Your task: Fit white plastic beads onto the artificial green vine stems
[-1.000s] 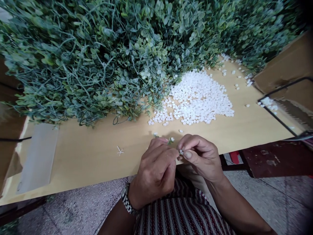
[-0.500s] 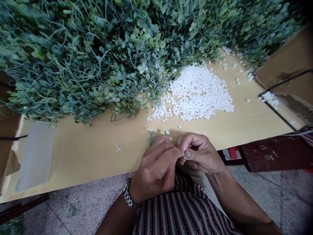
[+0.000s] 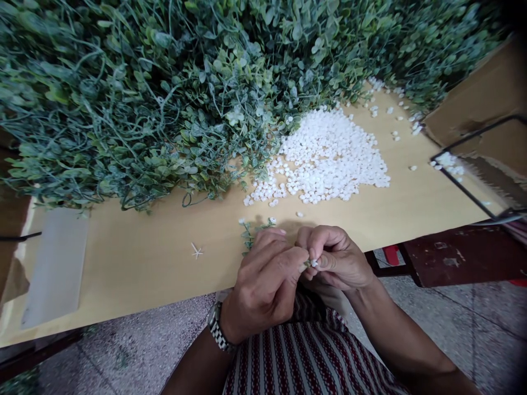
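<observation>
My left hand (image 3: 267, 277), with a metal-band watch at its wrist, is closed around a green artificial sprig (image 3: 247, 236). Leaves and white tips of the sprig stick out beyond my knuckles. Between the thumb and finger of my right hand (image 3: 340, 260) is a small white flower bead (image 3: 314, 263), held against a stem end at my left fingertips. Both hands meet over the table's near edge. Just beyond them lies a heap of white flower beads (image 3: 333, 153), and one loose bead rests close to my fingers. My palms and most of the stem are hidden.
A large mass of artificial greenery (image 3: 164, 99) covers the back of the table (image 3: 140, 263). On the left lie a translucent strip (image 3: 57, 269) and a small white star-shaped piece (image 3: 196, 250). Torn cardboard (image 3: 486, 109) and a black wire frame (image 3: 469, 189) border the right side.
The sprig's leafy end has shifted left and shows more beyond my left hand. The white bead at my fingertips has moved slightly right and down. Both hands stay together.
</observation>
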Tool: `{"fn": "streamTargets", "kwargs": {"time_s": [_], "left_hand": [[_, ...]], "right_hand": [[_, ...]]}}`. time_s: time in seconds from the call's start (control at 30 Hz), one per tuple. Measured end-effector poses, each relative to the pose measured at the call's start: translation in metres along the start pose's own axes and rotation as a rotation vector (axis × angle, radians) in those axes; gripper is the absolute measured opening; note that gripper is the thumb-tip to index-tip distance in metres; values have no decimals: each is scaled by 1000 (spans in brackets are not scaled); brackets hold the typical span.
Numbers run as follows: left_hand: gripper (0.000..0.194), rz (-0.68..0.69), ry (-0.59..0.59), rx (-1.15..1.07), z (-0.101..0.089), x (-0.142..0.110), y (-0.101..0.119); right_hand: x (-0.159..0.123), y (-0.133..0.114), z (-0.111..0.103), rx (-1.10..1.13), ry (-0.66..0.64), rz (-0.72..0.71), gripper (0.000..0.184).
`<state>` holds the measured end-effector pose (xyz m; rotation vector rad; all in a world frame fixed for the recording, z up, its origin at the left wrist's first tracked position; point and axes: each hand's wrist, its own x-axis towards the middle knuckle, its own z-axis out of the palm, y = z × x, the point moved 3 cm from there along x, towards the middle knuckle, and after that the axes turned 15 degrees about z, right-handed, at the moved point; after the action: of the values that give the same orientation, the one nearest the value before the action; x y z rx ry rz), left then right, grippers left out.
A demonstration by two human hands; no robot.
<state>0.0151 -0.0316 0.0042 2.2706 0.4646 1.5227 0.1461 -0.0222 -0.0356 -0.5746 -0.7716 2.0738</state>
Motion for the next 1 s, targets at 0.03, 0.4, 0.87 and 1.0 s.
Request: {"fn": "streamTargets", "kwargs": {"time_s": [0.03,0.4,0.87,1.0], "left_hand": [[25,5,-14,22,0,1,1],[18,-12,72,37,5,0,2],[16,-36,95,53,8,1,-2],[16,-65,-7,-25,-5,7,2]], "right_hand": [[0,0,0,2,-5,2,6],[1,0,2,-17,14,-8,7],[2,1,3,-123,127,-99,7],[-8,-9,8,-374,186,-179,8]]}}
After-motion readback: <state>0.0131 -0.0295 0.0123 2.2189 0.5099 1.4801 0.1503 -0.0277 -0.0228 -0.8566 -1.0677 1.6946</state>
